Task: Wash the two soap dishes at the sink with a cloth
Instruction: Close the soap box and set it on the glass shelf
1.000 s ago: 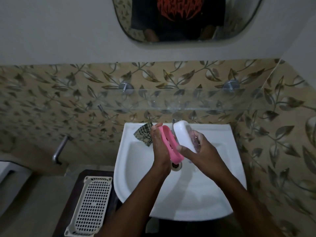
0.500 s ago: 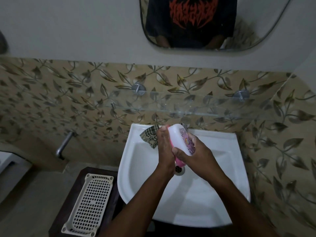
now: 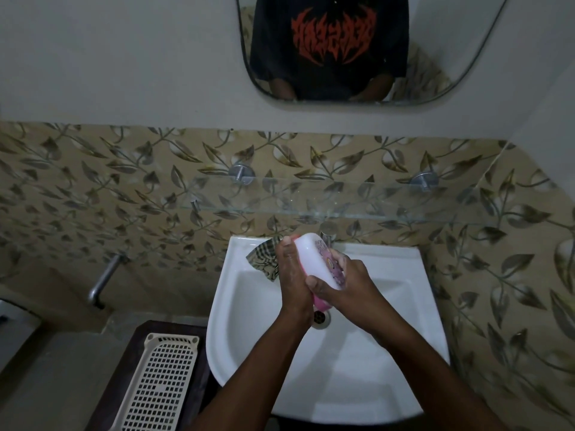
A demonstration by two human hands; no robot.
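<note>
head view: left hand (image 3: 292, 275) grips the pink soap dish (image 3: 320, 301) and checked cloth (image 3: 264, 259), right hand (image 3: 345, 281) grips the white soap dish (image 3: 314, 259), both over the sink (image 3: 389, 384), likely so drips fall in.

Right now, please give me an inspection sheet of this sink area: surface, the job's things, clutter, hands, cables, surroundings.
Surface: white sink, drain partly hidden by the hands; no running water seen.
Job's things: white dish and pink dish pressed together above the drain; checked cloth at the sink's back left, partly behind the left hand.
Clutter: perforated tray on the dark stand left of the sink.
Hands: left hand against the pink dish; right hand gripping the white dish.
Cables: nothing seen.
Surroundings: glass shelf, mirror, leaf tiles, metal pipe on the left wall.
</note>
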